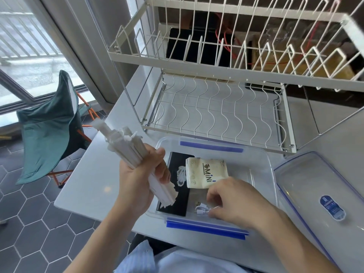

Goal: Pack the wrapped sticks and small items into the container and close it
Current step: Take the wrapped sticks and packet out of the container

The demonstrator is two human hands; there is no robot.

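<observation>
**Packing partly done: small items in, sticks still in hand, lid off**

Nearest the camera, a small white cable [202, 210] is being handled at the front of the clear container [262, 174] by the right hand [234, 201]. The fingers are curled down onto the cable, and it appears to be pinched between fingertips and thumb, though the exact contact is partly hidden by the knuckles. Just to the left, a bundle of wrapped sticks [126, 152] is being gripped by the left hand [137, 174], fingers and thumb closed firmly round its middle; the bundle is being held tilted above the left edge of the container, its lower ends over the box and its upper ends out over the white table [88, 184].

Inside the container, a flat black item [177, 201] is lying along the left side, and a cream tissue pack [206, 172] marked "MiNi" is resting beside and partly on it. So the small items are judged to be largely packed.

Still left: the sticks are not yet being laid in, and the lid [315, 186] is lying apart on the table to the right, so the closing has not been started; the blue latches are standing open.

Further back, a white wire dish rack [216, 107] is standing on the table.
</observation>
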